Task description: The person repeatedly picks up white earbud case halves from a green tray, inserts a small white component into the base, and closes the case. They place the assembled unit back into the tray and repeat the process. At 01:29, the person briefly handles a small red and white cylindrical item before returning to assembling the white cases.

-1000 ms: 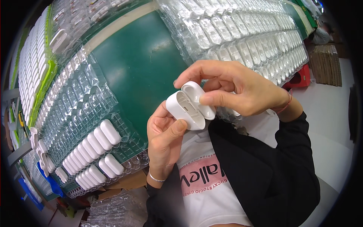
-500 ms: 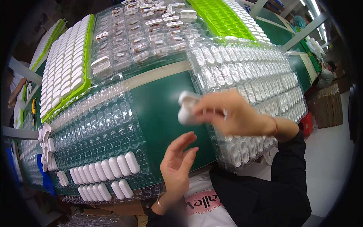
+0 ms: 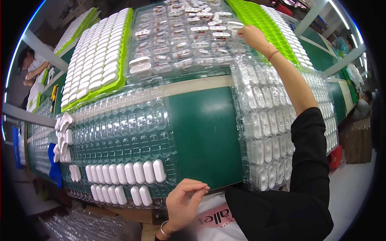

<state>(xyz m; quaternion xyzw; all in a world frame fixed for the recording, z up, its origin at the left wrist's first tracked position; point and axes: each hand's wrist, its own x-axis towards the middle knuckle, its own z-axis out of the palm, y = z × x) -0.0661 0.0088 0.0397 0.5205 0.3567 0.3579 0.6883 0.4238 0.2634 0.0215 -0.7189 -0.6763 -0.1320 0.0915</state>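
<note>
- A factory assembly workshop: one broad green-topped table (image 3: 205, 138) carries the work.
- Clear moulded plastic trays (image 3: 116, 128) hold white oblong plastic cases (image 3: 138, 172) in rows.
- Bright green plastic trays (image 3: 259, 24) stand behind, one packed with white oval pieces (image 3: 96, 58).
- White tube lights (image 3: 339, 14) shine overhead.
- Another person in a white top (image 3: 41, 60) is at far left.

Right hand (image 3: 252, 37) at a clear plastic tray (image 3: 177, 68) bearing small white parts (image 3: 217, 28).
Left hand (image 3: 184, 203), fingers loosely curled, near the green counter (image 3: 207, 140)'s front edge.
</note>
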